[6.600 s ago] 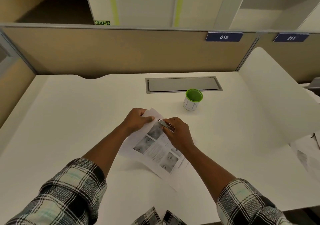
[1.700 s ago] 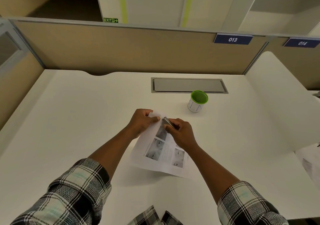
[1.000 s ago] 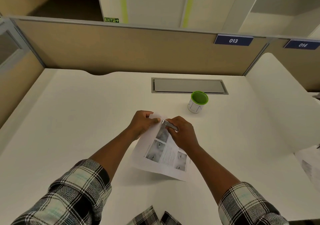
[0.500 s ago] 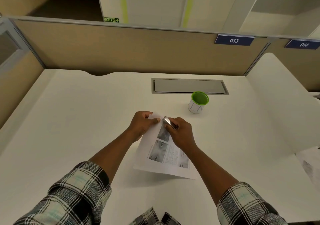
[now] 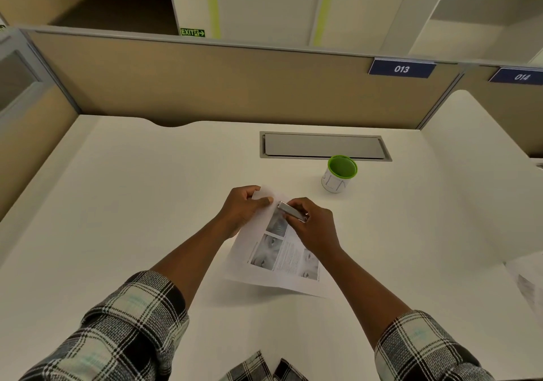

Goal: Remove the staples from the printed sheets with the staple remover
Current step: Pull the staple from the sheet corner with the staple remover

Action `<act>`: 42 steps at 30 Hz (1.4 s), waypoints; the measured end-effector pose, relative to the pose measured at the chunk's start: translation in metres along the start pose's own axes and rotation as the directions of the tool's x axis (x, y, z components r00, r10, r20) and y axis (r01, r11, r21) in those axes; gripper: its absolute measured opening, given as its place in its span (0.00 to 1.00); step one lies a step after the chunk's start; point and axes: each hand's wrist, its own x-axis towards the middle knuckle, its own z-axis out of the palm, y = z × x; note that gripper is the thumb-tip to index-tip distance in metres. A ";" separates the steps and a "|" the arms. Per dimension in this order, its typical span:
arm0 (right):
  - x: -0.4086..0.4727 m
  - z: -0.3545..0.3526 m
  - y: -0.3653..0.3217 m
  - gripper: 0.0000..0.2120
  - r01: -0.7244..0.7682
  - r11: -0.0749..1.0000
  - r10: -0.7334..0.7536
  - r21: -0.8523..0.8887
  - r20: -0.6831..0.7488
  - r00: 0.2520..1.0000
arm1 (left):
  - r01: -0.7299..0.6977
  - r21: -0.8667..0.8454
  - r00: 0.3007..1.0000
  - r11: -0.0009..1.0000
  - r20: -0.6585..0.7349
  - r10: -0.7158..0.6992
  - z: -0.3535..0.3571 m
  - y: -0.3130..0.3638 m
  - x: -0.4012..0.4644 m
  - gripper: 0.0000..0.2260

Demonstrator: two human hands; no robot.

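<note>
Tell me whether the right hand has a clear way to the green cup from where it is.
Probably yes. The cup stands just beyond the right hand with only bare desk between, but that hand grips the staple remover.

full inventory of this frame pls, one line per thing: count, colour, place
printed sheets: one stapled set, white with grey photos, desk centre, far corner lifted
staple remover: 1, silver metal, at the sheets' far corner, in the right hand
cup: 1, white with green rim and inside, right of centre, beside the hatch
cable hatch: 1, grey, set into the desk's far side
desk: 1, white
partition: tan, behind the desk
number plates: 2, navy, 013 and 014, on the partition top
exit sign: 1, green, far wall
loose paper: white, right edge
left hand: pinches the sheets' corner
right hand: grips the remover
sleeves: 2, plaid
</note>
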 end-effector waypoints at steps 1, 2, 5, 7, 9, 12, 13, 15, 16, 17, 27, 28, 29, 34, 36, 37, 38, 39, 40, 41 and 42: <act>0.000 0.000 0.000 0.08 0.009 1.000 -0.009 -0.008 -0.004 1.000 | -0.003 -0.001 1.000 1.000 0.009 0.003 0.000 0.000 0.000 0.17; 0.001 0.000 -0.001 0.08 0.015 1.000 -0.015 -0.014 -0.007 1.000 | -0.005 0.000 1.000 1.000 0.011 0.005 0.000 0.000 -0.001 0.16; 0.001 0.001 -0.001 0.08 0.014 1.000 -0.015 -0.009 -0.029 0.999 | -0.010 0.000 1.000 1.000 0.007 0.010 -0.001 0.003 -0.002 0.13; 0.001 0.002 -0.001 0.08 0.009 1.000 -0.009 0.002 -0.040 0.999 | -0.008 -0.001 1.000 1.000 0.003 0.008 0.000 0.005 -0.002 0.11; 0.000 0.003 -0.001 0.08 0.009 1.000 -0.009 0.009 -0.045 0.999 | -0.013 -0.002 1.000 1.000 0.000 0.013 0.001 0.006 -0.003 0.08; 0.000 0.004 -0.001 0.08 0.013 1.000 -0.013 0.007 -0.054 0.998 | -0.024 0.010 1.000 1.000 0.003 0.024 0.002 0.005 -0.003 0.08; 0.000 0.004 -0.001 0.08 0.019 1.000 -0.020 -0.007 -0.055 0.998 | -0.026 0.015 1.000 1.000 0.005 0.026 0.002 0.004 -0.003 0.09; 0.000 0.004 0.000 0.08 0.034 0.998 -0.037 -0.053 -0.055 0.998 | -0.022 0.020 1.000 1.000 0.006 0.021 0.002 0.003 -0.003 0.09; 0.001 0.003 0.001 0.08 0.041 0.997 -0.045 -0.071 -0.056 0.997 | -0.023 0.024 1.000 0.999 0.004 0.023 0.002 0.003 -0.003 0.09; 0.001 0.003 0.001 0.08 0.048 0.996 -0.052 -0.081 -0.057 0.997 | -0.026 0.029 1.000 0.999 0.001 0.026 0.002 0.003 -0.003 0.09; 0.004 0.003 0.009 0.10 0.060 0.995 -0.061 -0.081 -0.015 0.998 | -0.003 0.024 1.000 1.000 0.000 0.003 0.003 0.003 -0.006 0.10; 0.005 0.003 0.009 0.11 0.058 0.996 -0.059 -0.073 -0.011 0.998 | -0.001 0.022 1.000 1.000 -0.002 0.001 0.002 0.003 -0.006 0.10; 0.005 0.003 0.010 0.11 0.059 0.996 -0.059 -0.065 -0.005 0.998 | 0.002 0.020 1.000 1.000 -0.004 -0.002 0.001 0.003 -0.006 0.10; 0.005 0.004 0.010 0.10 0.098 0.992 -0.093 -0.079 0.073 0.993 | 0.005 0.055 1.000 0.999 0.000 -0.005 0.001 0.004 -0.006 0.12; 0.004 0.006 0.008 0.10 0.121 0.987 -0.114 -0.106 0.071 0.991 | 0.007 0.050 1.000 0.999 -0.002 -0.007 0.002 0.006 -0.006 0.11; 0.004 0.007 0.008 0.09 0.118 0.988 -0.113 -0.103 0.057 0.992 | 0.003 0.046 1.000 0.999 -0.001 -0.003 0.002 0.007 -0.005 0.09; 0.003 0.008 0.008 0.09 0.113 0.988 -0.109 -0.103 0.045 0.993 | -0.002 0.047 1.000 0.999 0.001 0.001 0.000 0.008 -0.005 0.08; 0.003 0.008 0.008 0.10 0.108 0.988 -0.105 -0.111 0.038 0.994 | -0.004 0.051 1.000 0.999 0.004 0.004 -0.001 0.009 -0.004 0.08; 0.002 0.008 0.008 0.10 0.107 0.987 -0.104 -0.122 0.032 0.994 | -0.007 0.059 1.000 0.998 0.005 0.007 -0.002 0.010 -0.004 0.07; 0.001 0.007 0.008 0.10 0.108 0.986 -0.105 -0.129 0.026 0.994 | -0.012 0.069 1.000 0.998 0.005 0.012 -0.003 0.010 -0.003 0.07; 0.000 0.006 0.008 0.11 0.108 0.986 -0.107 -0.128 0.018 0.994 | -0.018 0.078 1.000 0.997 0.005 0.018 -0.004 0.011 -0.003 0.07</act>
